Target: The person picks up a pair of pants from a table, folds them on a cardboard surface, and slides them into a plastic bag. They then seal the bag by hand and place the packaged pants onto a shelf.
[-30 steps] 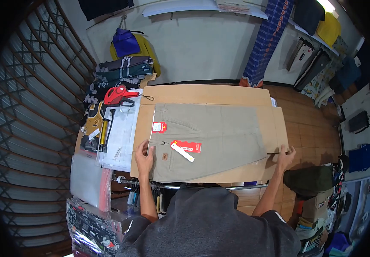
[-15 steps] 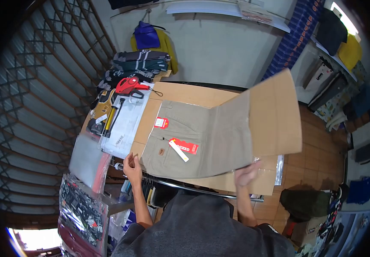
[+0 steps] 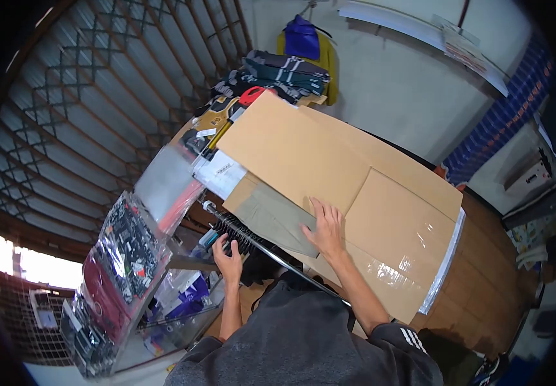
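A stiff cardboard panel (image 3: 297, 141) lies over the folded khaki garment (image 3: 271, 215), leaving only its near strip showing. The garment's red tags are hidden beneath the panel. My right hand (image 3: 327, 230) rests at the panel's near edge, fingers spread on the cardboard and thumb out over the cloth; it is open. My left hand (image 3: 228, 258) hovers before the table's near edge, thumb and fingers apart with nothing between them. Another cardboard sheet (image 3: 394, 225) with shiny tape lies under and to the right of the panel.
A metal rail (image 3: 271, 256) with dark hangers runs along the table's near edge. At the left are plastic-wrapped packs (image 3: 130, 248) and clear bags (image 3: 165, 177). Yellow-handled tools (image 3: 217, 116), a partly covered red tool (image 3: 250, 96) and folded clothes (image 3: 287, 71) sit at the back.
The raised cardboard has swung left and down over the garment, covering the tags. My right hand has moved left onto its edge; my left hand has come off the garment's corner. The view has turned.
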A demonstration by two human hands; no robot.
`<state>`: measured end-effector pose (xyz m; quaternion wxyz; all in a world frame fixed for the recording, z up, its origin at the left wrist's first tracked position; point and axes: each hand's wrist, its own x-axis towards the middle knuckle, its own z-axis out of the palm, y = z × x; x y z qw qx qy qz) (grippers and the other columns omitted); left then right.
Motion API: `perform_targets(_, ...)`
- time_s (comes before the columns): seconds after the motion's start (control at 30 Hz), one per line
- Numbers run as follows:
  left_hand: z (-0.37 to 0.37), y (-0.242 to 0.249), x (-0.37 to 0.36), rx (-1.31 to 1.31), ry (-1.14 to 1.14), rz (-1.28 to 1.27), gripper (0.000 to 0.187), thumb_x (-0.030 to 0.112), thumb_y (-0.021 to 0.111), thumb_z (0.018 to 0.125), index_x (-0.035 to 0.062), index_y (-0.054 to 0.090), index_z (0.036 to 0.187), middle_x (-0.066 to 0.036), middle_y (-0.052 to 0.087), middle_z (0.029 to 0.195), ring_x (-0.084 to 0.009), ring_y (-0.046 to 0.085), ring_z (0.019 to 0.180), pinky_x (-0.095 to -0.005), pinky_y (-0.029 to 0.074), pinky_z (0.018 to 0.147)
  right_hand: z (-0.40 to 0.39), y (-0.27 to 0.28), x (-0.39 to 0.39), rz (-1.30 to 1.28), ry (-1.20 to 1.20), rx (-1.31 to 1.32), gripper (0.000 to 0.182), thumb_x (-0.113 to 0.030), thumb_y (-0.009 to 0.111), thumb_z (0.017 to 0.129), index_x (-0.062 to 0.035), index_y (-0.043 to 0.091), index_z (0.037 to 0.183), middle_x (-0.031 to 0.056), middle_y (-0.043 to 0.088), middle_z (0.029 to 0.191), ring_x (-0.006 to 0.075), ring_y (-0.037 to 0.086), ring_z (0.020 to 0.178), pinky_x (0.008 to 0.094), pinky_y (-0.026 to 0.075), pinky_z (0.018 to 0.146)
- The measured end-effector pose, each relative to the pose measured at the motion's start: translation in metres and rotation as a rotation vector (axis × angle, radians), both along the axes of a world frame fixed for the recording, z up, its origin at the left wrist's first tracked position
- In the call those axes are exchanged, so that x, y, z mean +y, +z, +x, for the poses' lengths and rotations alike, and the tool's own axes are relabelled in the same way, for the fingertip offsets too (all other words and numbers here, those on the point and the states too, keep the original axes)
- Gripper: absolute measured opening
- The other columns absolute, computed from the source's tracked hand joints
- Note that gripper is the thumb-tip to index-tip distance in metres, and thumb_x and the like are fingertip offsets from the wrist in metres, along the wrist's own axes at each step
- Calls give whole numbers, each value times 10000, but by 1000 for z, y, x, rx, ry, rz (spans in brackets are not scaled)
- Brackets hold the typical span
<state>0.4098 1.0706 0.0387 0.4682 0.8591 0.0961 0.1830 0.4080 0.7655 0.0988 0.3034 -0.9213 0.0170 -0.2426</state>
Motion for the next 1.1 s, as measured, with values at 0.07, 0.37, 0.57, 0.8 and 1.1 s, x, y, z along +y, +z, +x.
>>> perform_targets(0.07, -5, 4, -3, -1, 9, -6, 338, 146, 713, 962, 35, 668, 1278, -149, 644, 1246, -304, 641, 1141, -426, 529, 906, 14, 3, -1, -63, -1, -33, 708, -137, 860, 729, -53, 566, 1367, 141, 653, 1135, 347, 593, 1125, 472, 441, 1016)
perform_targets(0.37, 3, 43, -39, -47, -77, -16, 304, 109, 717, 940, 43, 678, 1234, -139, 654, 1242, -299, 634, 1168, -414, 515, 951, -23, 7, -27, 133, -211, -306, 260, -54, 818, 747, -35, 645, 940, 109, 654, 851, 263, 647, 789, 385, 530, 739)
perform_targets(0.57, 20, 51, -88, -168, -300, 25, 300, 49, 713, 900, -13, 663, 1190, -191, 640, 1215, -365, 611, 1170, -430, 478, 1041, -109, -18, -29, 712, -400, -3, 333, -153, 784, 946, 13, 640, 696, -12, 611, 591, 41, 516, 557, 238, 410, 511)
perform_targets(0.8, 26, 58, -161, -54, -652, 109, 520, 162, 769, 880, 24, 596, 1351, -259, 519, 1388, -439, 498, 1315, -511, 400, 1120, -102, 3, -35, 600, -323, 10, 221, -167, 747, 945, 42, 735, 871, 136, 736, 722, 169, 710, 635, 311, 538, 595)
perform_targets(1.1, 13, 44, -192, 191, -735, 395, 820, 389, 777, 904, 43, 390, 1538, -415, 278, 1552, -572, 275, 1468, -732, 265, 1124, 75, 3, -86, 133, -46, 139, 371, -192, 702, 934, -69, 694, 1283, 192, 670, 1360, 393, 586, 1313, 493, 474, 1077)
